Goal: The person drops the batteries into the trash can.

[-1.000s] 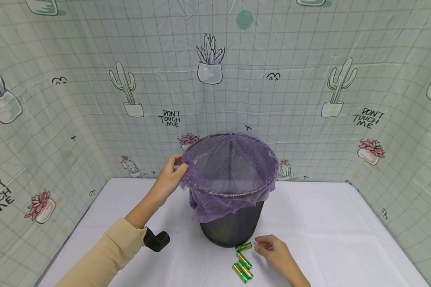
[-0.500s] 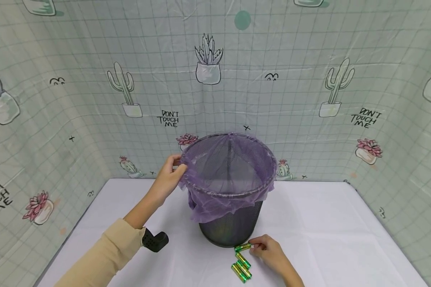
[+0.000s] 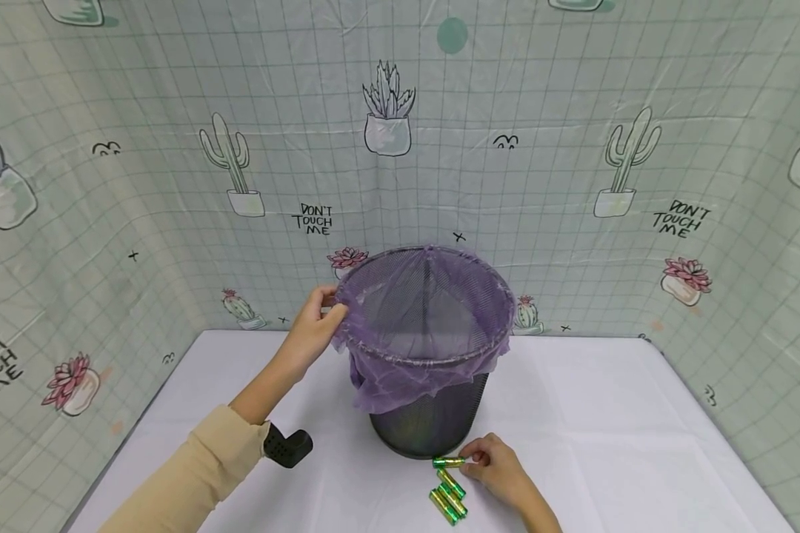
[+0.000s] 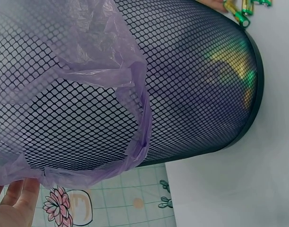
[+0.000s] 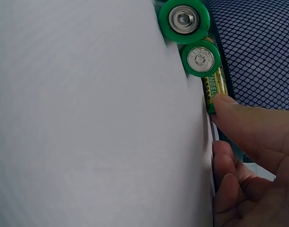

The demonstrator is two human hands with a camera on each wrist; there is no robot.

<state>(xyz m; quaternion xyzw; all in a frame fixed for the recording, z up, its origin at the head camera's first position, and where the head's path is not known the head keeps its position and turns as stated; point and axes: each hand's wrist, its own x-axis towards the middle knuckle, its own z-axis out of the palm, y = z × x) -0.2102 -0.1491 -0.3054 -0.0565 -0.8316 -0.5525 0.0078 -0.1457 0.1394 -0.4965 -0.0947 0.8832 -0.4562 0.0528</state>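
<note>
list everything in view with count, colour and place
mesh bin: one, black, in the middle
bag: one, purple, lining the bin, folded over its rim
table: one, white, under the bin
backdrop: one, pale green, plant print, behind the table
loose batteries: three, green and gold, on the table
pinched battery: one, green and gold, by the bin's base
blurred shapes: count unclear, yellow and green, through the mesh
sleeve: one, beige, at the lower left
perforated piece: one, black, by the sleeve's cuff
left hand: one, bare, fingers gripping the bagged rim
right hand: one, bare, fingers pinching the battery's end
</note>
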